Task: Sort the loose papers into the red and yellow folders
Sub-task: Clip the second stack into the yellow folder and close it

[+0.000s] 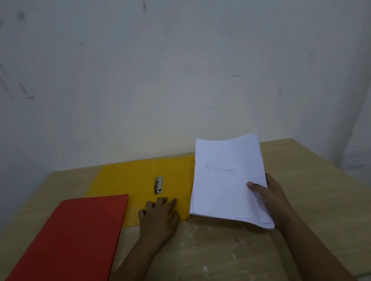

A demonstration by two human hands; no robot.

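A: So, what's the desk (243, 262) looking like?

B: Pale wood-grain top w/ whitish scuffs showing near the front-middle. It's sitting against a plain grey-white wall (169, 60) that's carrying dark smudges, esp. upper left. Dim light; something pale is hanging or leaning at the far right, can't tell what.

A: Folders?

B: Red folder (60, 255) is lying shut along the desk's left side, running from the front-left corner toward the middle. Yellow folder (137, 177) is lying open, reaching the back edge around the centre, its left part tucked under the red one's far corner. A small metal clip (158, 185) is sitting on the yellow folder's middle.

A: Hands?

B: Left hand (159, 219) is resting palm-down on the yellow folder's near edge, fingers spread apart and flat, gripping nothing. Right hand (270, 197) is pinching the stack of papers (227, 179), thumb on top, fingers underneath at the stack's right edge.

A: And the papers are where?

B: Lifted and tilted over the desk's right-centre, just beside the yellow folder's right edge, overlapping it a bit. Top sheet is showing faint handwriting, reads approx. "Dokumen". Sheet edges are fanning slightly at the near corner.
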